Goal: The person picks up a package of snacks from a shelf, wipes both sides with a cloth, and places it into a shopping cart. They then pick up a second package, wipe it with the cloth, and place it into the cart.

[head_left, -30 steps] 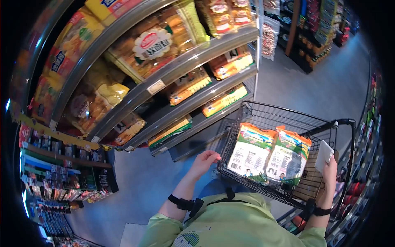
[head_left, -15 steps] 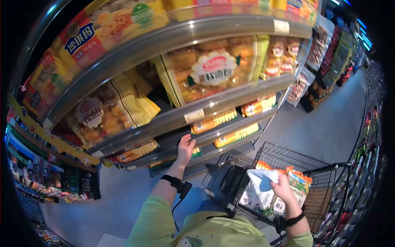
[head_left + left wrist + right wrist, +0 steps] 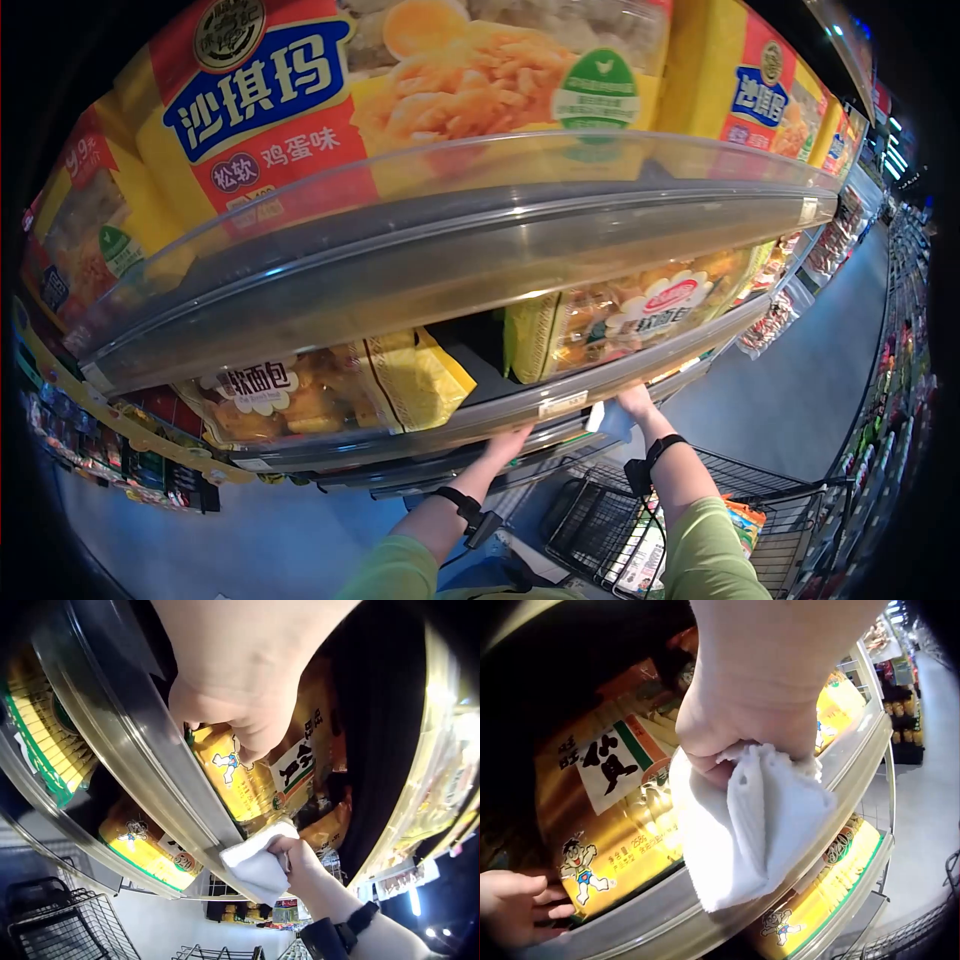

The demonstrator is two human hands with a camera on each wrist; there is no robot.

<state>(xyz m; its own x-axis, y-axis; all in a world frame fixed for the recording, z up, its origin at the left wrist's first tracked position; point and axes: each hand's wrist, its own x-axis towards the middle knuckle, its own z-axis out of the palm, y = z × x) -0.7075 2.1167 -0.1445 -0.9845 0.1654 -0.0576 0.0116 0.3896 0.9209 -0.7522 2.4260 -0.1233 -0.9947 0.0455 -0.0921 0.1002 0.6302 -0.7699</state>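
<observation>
A yellow snack package (image 3: 622, 802) lies on a lower shelf. At its end, my left hand (image 3: 514, 904) touches the corner with loosely bent fingers; the left wrist view has this hand (image 3: 240, 697) over the package (image 3: 240, 787). My right hand (image 3: 757, 712) grips a folded white cloth (image 3: 757, 825) at the package's other end, beside the shelf edge. In the head view both hands, left (image 3: 508, 440) and right (image 3: 634, 400), are partly hidden under the shelf above, and the cloth (image 3: 610, 420) hangs from the right one.
Large yellow-red packages (image 3: 480, 90) and bagged bread (image 3: 640, 310) fill the shelves above, behind protruding rails (image 3: 450, 290). A black cart (image 3: 790, 480) with colourful bags stands at the lower right. Another yellow package (image 3: 817, 892) lies on the shelf below.
The head view has moved closer to the shelves. My left hand has reached in to the package, and my right hand has carried the cloth from over the cart to the shelf.
</observation>
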